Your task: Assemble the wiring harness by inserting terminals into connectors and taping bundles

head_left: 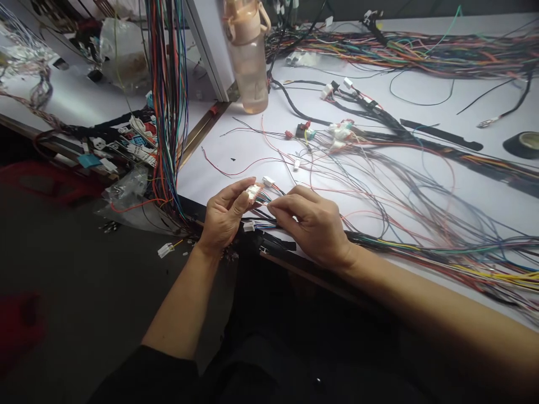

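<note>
Near the front edge of the white table, my left hand pinches a white wire connector between thumb and fingers. Several thin wires run from the connector toward my right hand. The fingers of that hand are pinched together on a thin wire just right of the connector; its tip is hidden by the fingers. A small white plug lies just behind, between the two hands. Another white plug with dark wires sits below my left fingers.
A water bottle stands at the back by a metal post. Left of it hangs a thick wire bundle. Black-taped harness branches and loose wires spread over the right side. A tape roll lies at the far right.
</note>
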`<state>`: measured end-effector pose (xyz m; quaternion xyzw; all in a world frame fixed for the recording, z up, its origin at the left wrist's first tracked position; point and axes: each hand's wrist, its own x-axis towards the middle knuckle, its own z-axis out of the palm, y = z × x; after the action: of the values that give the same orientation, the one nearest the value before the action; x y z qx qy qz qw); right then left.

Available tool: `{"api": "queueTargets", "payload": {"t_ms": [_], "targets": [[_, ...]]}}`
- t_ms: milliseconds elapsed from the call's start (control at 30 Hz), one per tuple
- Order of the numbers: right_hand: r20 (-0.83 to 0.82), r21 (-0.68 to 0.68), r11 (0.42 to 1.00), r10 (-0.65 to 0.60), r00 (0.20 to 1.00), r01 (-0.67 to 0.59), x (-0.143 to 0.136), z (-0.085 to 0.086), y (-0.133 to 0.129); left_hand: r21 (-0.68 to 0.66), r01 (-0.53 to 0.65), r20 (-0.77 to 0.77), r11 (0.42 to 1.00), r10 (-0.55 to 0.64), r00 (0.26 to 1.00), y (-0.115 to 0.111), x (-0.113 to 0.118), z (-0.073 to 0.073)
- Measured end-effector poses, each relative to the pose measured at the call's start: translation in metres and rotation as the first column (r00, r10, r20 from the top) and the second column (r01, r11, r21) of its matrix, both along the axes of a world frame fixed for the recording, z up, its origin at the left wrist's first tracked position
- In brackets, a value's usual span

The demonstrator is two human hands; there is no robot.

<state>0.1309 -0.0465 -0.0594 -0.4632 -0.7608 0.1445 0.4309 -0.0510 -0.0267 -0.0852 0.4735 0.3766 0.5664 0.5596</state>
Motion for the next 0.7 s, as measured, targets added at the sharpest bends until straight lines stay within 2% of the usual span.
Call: {"api": "queueTargets", "payload": {"t_ms": [700], "targets": [[0.031, 0.002, 1.0, -0.019, 0.999, 0.019, -0.004, 0.0023, 0.0, -0.003, -0.004, -0.02, 1.0, 0.004, 1.0, 0.0005, -0.0004, 0.0004]]}}
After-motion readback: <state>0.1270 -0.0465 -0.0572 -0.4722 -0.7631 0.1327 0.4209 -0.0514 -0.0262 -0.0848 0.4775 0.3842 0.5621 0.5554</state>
